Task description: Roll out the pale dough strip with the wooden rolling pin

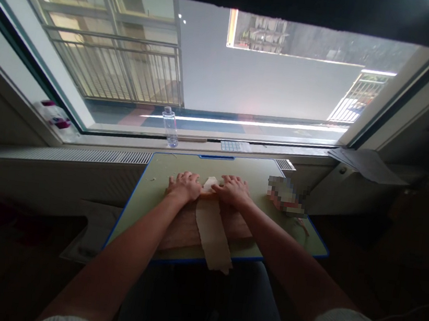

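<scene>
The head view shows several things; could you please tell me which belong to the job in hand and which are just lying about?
Job in hand:
left hand, right hand
wooden roller under them
pale dough-like strip
wooden board
green table

Apparently lying about:
clear bottle on the sill
pink-capped bottle
papers at right
pixelated item on the table (unclear)

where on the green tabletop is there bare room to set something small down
Mostly bare: the green tabletop between left hand, right hand and far blue handle; also its left side, between left forearm and blue rim, though pale flecks lie there. Crowded: the middle, with hands, wooden board and pale sheet; the right, with a pixelated item.
</scene>
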The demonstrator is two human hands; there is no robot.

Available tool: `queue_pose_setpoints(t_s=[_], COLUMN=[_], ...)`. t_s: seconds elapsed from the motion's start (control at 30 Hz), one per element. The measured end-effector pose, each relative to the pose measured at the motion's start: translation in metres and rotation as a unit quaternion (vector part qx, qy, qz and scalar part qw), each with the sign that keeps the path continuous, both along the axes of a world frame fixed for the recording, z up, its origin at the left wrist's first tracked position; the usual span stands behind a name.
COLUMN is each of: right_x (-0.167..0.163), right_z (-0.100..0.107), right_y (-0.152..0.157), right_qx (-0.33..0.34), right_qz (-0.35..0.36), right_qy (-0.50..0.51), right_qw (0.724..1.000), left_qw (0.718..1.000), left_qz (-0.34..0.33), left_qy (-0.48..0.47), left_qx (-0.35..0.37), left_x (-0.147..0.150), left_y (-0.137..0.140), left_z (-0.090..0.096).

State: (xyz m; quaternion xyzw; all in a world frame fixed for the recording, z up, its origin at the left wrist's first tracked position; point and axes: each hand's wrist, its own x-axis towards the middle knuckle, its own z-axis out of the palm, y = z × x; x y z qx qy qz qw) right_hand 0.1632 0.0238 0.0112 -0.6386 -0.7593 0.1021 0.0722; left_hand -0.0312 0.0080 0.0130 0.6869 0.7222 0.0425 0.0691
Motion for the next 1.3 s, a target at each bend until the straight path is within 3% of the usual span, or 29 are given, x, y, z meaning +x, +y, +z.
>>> queue_pose_setpoints(t_s=[0.1,0.63,1.3], right_x=[-0.001,-0.005,-0.003], right_z=[0.001,0.007,0.0], right_y=[0.009,0.043,0.035], right_qx=[0.001,0.021,0.019], right_qz=[-0.008,-0.021,-0.022], right_qy=[0.003,0.033,0.027], right_qw=[1.0,0.999,0.999], left_qw=[1.0,0.999,1.0], left_qz=[0.03,0.034,0.021], left_qy=[-0.005,-0.017,-0.002], left_qx=[-0.005,-0.007,-0.004], left_x=[0.002,-0.002,-0.001], left_y=[0.008,0.048,0.037], left_z=[0.001,-0.001,0.001])
